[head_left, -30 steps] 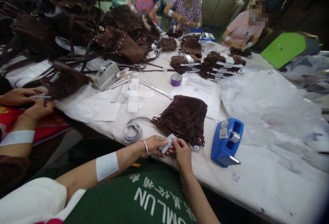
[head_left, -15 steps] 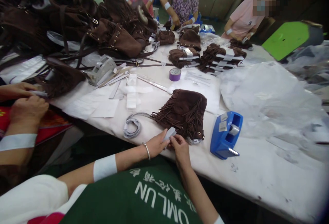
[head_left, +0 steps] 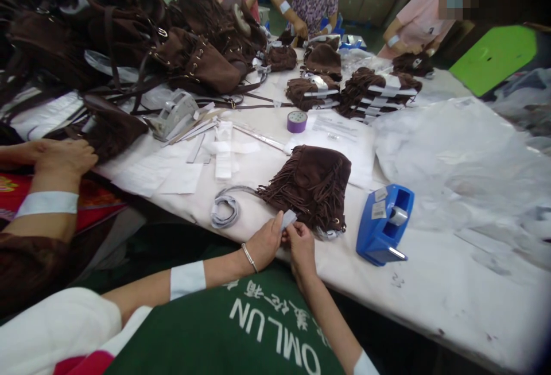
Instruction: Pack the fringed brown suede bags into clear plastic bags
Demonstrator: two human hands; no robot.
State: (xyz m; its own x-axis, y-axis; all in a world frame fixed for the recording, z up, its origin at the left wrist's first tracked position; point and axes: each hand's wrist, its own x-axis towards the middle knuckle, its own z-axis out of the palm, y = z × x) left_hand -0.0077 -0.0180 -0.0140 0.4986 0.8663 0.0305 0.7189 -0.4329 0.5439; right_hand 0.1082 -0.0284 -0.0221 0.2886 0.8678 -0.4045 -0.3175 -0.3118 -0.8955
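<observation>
Here's the left hand (head_left: 264, 244), fingers closed on a small pale slip (head_left: 288, 218), one end poking up past the fingertips! Right beside it comes the right hand (head_left: 302, 244), thumb and fingers pinched together at the slip's lower edge, though just how much they grip is hidden. Straight beyond the fingertips lies the fringed brown bag (head_left: 318, 182), resting on the white table (head_left: 439, 286), its near edge close to the slip. Out to the right of the fingers stands a blue tape dispenser (head_left: 372, 231), well apart from both hands. Over to their left sits a pale grey coil (head_left: 235, 214), its tail reaching the bag's fringe. Farther ahead of the fingers there's a purple tape roll (head_left: 297, 126), with a banded brown bundle (head_left: 381, 91) beyond it. And far to the left, a co-worker's hands (head_left: 64, 157) are close together, near another brown bag (head_left: 114, 131).
</observation>
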